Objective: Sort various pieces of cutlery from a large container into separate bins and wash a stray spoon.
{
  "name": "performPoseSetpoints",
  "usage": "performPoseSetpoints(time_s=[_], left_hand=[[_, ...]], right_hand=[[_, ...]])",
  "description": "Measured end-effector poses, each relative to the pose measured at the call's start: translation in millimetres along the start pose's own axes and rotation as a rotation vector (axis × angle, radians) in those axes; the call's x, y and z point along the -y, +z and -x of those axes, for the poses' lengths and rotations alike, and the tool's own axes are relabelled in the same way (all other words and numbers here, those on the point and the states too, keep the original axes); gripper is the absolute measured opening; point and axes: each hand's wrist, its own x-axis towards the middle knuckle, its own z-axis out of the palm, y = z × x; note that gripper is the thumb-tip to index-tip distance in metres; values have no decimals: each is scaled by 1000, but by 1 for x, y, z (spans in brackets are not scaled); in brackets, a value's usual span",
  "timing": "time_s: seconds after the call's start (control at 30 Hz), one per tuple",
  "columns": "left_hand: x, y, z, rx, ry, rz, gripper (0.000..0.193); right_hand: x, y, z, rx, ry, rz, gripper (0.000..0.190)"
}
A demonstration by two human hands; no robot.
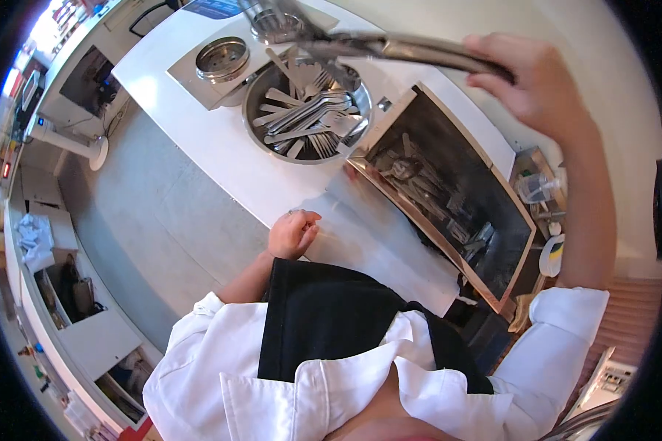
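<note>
Raised at the upper right, my right hand (pixel 529 82) grips metal cutlery (pixel 419 49) by the handle end. Motion blurs its far end, above the bowl, so I cannot tell whether it is one piece or several. Below it a round steel bowl (pixel 248 135) is heaped with forks and other metal cutlery (pixel 314 118), handles pointing various ways. My left hand (pixel 293 234) is beside the white table's near edge, fingers curled, with nothing visible in it. Right of the bowl stands a box with a dark glossy panel (pixel 447 182) in a copper-coloured frame; cutlery shows in it, inside or reflected.
On the white table (pixel 193 127) behind the bowl are a round steel container (pixel 222 59) and a second one (pixel 276 25). A plastic cup (pixel 535 187) sits beyond the box, near the wall. Grey floor (pixel 143 187) and open shelving (pixel 71 292) lie to the left.
</note>
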Motion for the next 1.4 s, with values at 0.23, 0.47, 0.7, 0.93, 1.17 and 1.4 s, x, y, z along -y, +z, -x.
performPoseSetpoints(time_s=[0.23, 0.47, 0.7, 0.93, 1.17, 1.4], left_hand=[[9, -4, 1, -179, -33, 282, 10], [-3, -84, -89, -684, -106, 226, 62], [0, -98, -127, -732, -155, 352, 54], [21, -96, -134, -653, -246, 545, 39], [-2, -81, -137, -467, -266, 135, 32], [-7, -83, -106, -654, 130, -56, 24]], right_hand=[[-1, 82, -35, 139, -235, 131, 24], [-1, 108, -51, 265, -222, 235, 24], [1, 112, -56, 257, -243, 192, 22], [-1, 119, -60, 310, -190, 160, 26], [-4, 117, -71, 417, -13, 224, 45], [24, 13, -37, 299, 153, 187, 32]])
